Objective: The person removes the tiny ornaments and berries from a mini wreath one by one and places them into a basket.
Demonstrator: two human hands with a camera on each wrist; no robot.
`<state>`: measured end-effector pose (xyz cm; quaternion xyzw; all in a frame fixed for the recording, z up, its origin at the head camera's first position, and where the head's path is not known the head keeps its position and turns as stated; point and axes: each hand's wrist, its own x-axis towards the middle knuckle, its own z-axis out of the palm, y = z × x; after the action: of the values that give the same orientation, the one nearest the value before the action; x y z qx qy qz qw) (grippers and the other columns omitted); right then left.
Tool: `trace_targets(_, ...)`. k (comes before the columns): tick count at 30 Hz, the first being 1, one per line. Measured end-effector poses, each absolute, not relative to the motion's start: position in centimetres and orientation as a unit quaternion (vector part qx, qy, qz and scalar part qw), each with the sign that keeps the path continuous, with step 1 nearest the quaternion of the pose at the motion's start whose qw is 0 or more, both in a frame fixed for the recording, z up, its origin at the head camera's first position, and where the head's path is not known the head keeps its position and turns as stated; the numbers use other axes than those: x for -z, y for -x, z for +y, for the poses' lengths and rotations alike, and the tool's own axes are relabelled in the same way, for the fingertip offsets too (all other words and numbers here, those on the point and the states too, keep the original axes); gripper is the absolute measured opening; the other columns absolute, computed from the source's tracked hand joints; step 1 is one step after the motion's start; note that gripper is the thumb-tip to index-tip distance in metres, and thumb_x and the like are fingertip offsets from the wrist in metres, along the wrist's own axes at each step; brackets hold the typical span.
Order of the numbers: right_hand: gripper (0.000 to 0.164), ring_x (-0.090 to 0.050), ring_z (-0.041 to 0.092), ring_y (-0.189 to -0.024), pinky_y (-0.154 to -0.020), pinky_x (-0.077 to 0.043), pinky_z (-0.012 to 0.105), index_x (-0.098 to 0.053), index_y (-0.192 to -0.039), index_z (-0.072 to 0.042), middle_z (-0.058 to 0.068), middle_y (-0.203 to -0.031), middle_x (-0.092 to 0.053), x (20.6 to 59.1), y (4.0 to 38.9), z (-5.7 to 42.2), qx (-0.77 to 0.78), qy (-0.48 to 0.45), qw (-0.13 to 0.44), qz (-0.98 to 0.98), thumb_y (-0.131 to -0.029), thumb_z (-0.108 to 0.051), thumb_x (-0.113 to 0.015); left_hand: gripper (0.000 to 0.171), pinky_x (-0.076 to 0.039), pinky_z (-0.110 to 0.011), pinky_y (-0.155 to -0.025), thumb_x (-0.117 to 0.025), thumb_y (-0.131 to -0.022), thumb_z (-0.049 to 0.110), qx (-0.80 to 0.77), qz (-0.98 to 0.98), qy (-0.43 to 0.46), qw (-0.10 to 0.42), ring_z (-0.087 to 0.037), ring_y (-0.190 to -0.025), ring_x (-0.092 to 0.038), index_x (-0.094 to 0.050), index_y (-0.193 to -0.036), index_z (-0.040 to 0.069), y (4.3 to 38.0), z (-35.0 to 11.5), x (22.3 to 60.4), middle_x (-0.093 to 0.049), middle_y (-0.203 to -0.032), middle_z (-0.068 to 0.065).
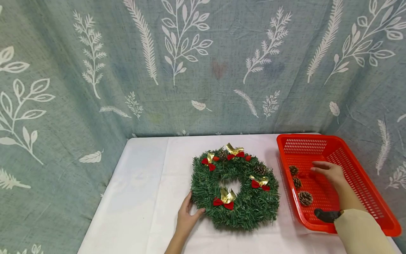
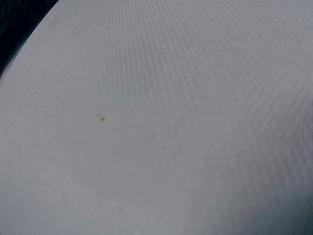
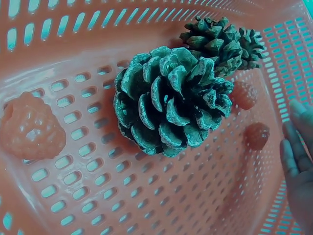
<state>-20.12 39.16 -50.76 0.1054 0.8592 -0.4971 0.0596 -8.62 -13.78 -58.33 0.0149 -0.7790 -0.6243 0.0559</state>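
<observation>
A green Christmas wreath (image 1: 253,208) lies on the white-covered table, trimmed with red-and-gold bows, pine cones and red berries. At its lower left edge my left hand (image 1: 187,217) holds it, the thumb along the near side and the fingers up the left side. My right hand (image 1: 330,172) hovers inside the red basket (image 1: 349,155), fingers loosely extended and nothing seen in them. Below and left of it sit a large pine cone (image 3: 171,103) and two smaller ones, one of them a dark pine cone (image 3: 212,41). Raspberry-like berries (image 3: 33,128) lie on the basket floor.
The perforated basket stands at the table's right side, its raised wall between the wreath and the pine cones. White cloth (image 1: 136,190) covers the table left of the wreath. Leaf-patterned curtains (image 1: 203,70) hang behind and at both sides.
</observation>
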Motion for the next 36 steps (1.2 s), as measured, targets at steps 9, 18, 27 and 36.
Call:
trace_targets(9, 0.063, -0.044, -0.015, -0.087, -0.089, -0.047, 0.04, -0.053, -0.13, 0.003, -0.037, -0.089, -0.052, 49.1, 20.4, 38.4, 0.492, -0.075, 0.059, 0.866, -0.087, -0.04, -0.068, 0.086, -0.031, -0.017, -0.11, -0.08, -0.074, 0.014, 0.62, -0.783, -0.014, 0.057, -0.032, -0.136, -0.033, -0.033, -0.144, -0.003, 8.9, -14.0, 59.5, -0.034, -0.148, -0.02)
trace_targets(18, 0.057, -0.052, -0.017, -0.087, -0.093, -0.05, 0.032, -0.053, -0.132, -0.001, -0.036, -0.094, -0.057, 47.0, 20.4, 38.4, 0.516, -0.046, 0.053, 0.854, -0.089, -0.036, -0.066, 0.083, -0.036, -0.04, -0.109, -0.079, -0.075, 0.009, 0.604, -0.795, -0.011, 0.056, -0.039, -0.133, -0.034, -0.032, -0.142, -0.009, 8.4, -13.4, 57.0, -0.034, -0.146, -0.027)
trace_targets(27, 0.05, -0.058, -0.014, -0.087, -0.072, -0.048, 0.002, -0.055, -0.128, 0.003, -0.033, -0.095, -0.061, 46.1, 20.6, 37.6, 0.552, -0.019, 0.004, 0.833, -0.088, -0.024, -0.068, 0.083, -0.036, -0.019, -0.107, -0.08, -0.075, 0.017, 0.606, -0.788, 0.024, 0.104, -0.041, -0.13, -0.039, -0.035, -0.143, -0.003, 9.0, -14.0, 59.9, -0.038, -0.144, -0.026)
trace_targets(36, 0.048, -0.058, -0.011, -0.086, -0.072, -0.049, 0.003, -0.056, -0.124, 0.004, -0.032, -0.095, -0.061, 44.9, 21.0, 36.8, 0.522, 0.01, -0.001, 0.853, -0.088, -0.024, -0.069, 0.083, -0.037, -0.018, -0.107, -0.08, -0.075, 0.018, 0.6, -0.792, 0.025, 0.105, -0.042, -0.129, -0.039, -0.036, -0.142, -0.004, 8.9, -14.0, 60.0, -0.039, -0.143, -0.026)
